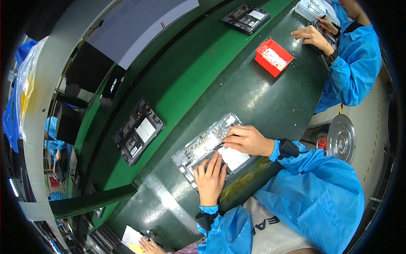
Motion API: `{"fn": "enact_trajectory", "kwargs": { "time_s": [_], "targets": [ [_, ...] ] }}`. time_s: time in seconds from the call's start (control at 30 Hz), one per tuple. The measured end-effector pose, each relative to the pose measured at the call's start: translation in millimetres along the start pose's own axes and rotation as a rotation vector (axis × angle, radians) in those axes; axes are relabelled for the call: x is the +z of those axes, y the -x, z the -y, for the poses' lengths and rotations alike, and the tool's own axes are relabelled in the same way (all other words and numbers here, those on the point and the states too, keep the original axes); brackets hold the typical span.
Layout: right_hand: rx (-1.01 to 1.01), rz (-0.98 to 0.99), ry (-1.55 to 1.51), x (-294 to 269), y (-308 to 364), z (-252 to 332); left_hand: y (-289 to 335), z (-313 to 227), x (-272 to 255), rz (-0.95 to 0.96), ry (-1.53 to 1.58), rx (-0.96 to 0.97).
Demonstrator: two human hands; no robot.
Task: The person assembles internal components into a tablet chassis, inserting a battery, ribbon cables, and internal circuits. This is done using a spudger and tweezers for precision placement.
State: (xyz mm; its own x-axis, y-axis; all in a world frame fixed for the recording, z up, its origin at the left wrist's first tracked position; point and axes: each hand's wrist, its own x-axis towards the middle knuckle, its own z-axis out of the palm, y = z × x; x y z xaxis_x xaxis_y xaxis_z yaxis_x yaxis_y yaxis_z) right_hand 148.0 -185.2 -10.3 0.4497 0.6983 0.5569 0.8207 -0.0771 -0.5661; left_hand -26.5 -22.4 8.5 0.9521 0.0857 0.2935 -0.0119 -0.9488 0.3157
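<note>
An opened laptop base [198, 146] lies slanted on the dark green worktable, its circuit board and a white-labelled battery [234, 159] showing. My left hand [210, 180] rests on the lower part of the laptop with its fingers stretched out. Over the middle of the board, my right hand [247, 142] has its fingertips pinched together close to the left fingertips. A small dark bit shows at that pinch, too small to name. Part of the battery and board is hidden beneath both hands.
A red bin [274, 58] of small white pieces stands farther along the table. Other opened laptops [139, 132] lie on the green belt. At the far right a co-worker's hands [315, 38] work on another device. A round metal stool [341, 137] stands beside the table.
</note>
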Motion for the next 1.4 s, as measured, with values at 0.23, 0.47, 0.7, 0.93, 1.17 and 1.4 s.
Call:
{"fn": "enact_trajectory", "kwargs": {
  "time_s": [0.23, 0.47, 0.7, 0.93, 1.17, 1.4],
  "targets": [
    [-0.009, -0.015, 0.019, -4.5, -3.5, -3.2, -6.7, -3.9, -0.8, 0.029, 0.001, -0.016],
    [0.122, 0.155, 0.062, -34.0, -22.4, 8.3, -5.3, -4.0, -1.3, -0.005, 0.021, -0.025],
    [0.4, 0.423, 0.025, -32.4, -41.3, 12.2, 0.8, 1.0, 0.9, -0.03, 0.027, -0.012],
    [0.415, 0.461, 0.026, -29.0, -51.5, 12.9, 0.0, 1.3, 2.1, -0.056, 0.05, -0.01],
    [0.4, 0.467, -0.052, -20.5, -50.7, 2.8, 0.5, 1.5, 1.6, -0.062, 0.055, -0.014],
    [0.429, 0.465, -0.083, -17.7, -49.0, -0.1, 3.5, 3.8, 5.0, -0.075, 0.047, -0.006]
  ]
}}
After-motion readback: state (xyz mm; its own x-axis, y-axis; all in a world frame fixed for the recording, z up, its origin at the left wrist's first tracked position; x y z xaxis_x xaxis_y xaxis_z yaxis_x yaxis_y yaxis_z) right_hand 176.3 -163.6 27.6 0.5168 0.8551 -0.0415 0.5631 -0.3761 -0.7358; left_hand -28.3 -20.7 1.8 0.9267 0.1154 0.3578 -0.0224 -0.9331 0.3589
